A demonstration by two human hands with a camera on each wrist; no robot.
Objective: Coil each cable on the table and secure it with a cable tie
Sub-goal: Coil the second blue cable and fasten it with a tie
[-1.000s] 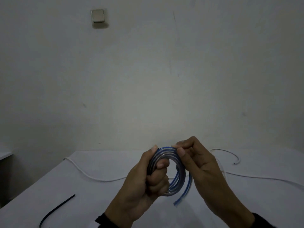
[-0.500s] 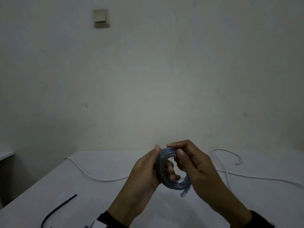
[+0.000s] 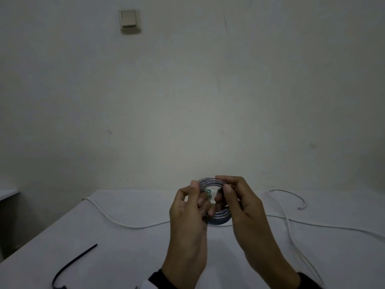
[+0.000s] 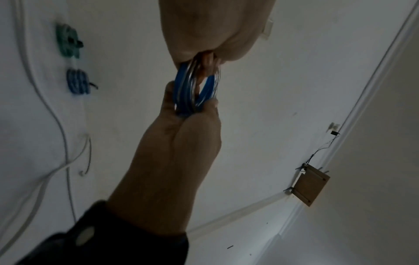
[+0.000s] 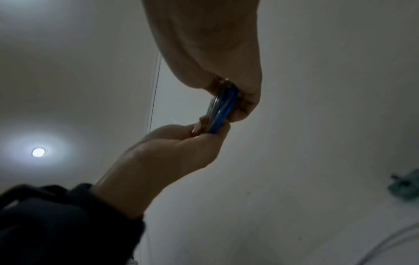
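A blue and clear cable coil [image 3: 216, 220] is held upright above the white table [image 3: 145, 257], between both hands. My left hand [image 3: 199, 195] pinches its left side, thumb on the rim and fingers through the middle. My right hand [image 3: 224, 184] pinches the top right of the ring. The left wrist view shows the coil [image 4: 195, 89] edge-on between the left hand [image 4: 204, 57] and the right hand [image 4: 192, 111]. The right wrist view shows the same coil [image 5: 223, 107] edge-on. A black cable tie [image 3: 73, 265] lies at the table's near left.
A long white cable [image 3: 125, 224] runs loose across the table and loops at the far right [image 3: 287, 217]. A green coil [image 4: 68, 41] and a blue coil [image 4: 77, 81], each tied, lie on the table. A light switch [image 3: 128, 18] is on the wall.
The coil's hanging loose end no longer shows below the ring. My left hand went from gripping through the coil to pinching its left side. Both hands rose slightly.
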